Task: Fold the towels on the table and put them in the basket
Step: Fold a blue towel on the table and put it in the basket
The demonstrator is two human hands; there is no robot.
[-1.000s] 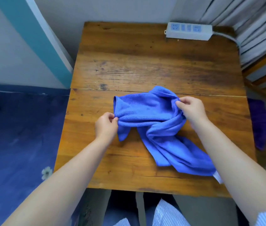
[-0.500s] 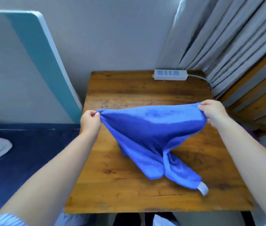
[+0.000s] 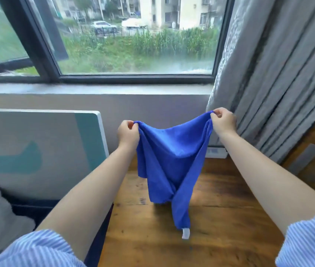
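The towel [image 3: 172, 151] is held up in the air above the table [image 3: 220, 218], over its far edge. One top corner is pinched by the left hand [image 3: 127, 132], the other by the right hand [image 3: 222, 120], fingers curled on the cloth. The top edge sags between them, and a white tag [image 3: 185, 233] hangs lowest.

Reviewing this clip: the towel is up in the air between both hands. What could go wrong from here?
The blue towel hangs bunched and twisted, not flat, so a fold started now would likely come out crooked. The left hand and right hand each pinch only a top corner; a slipping grip would drop that side. The tagged low corner dangles close to the wooden table and may catch and crumple as the towel is lowered.
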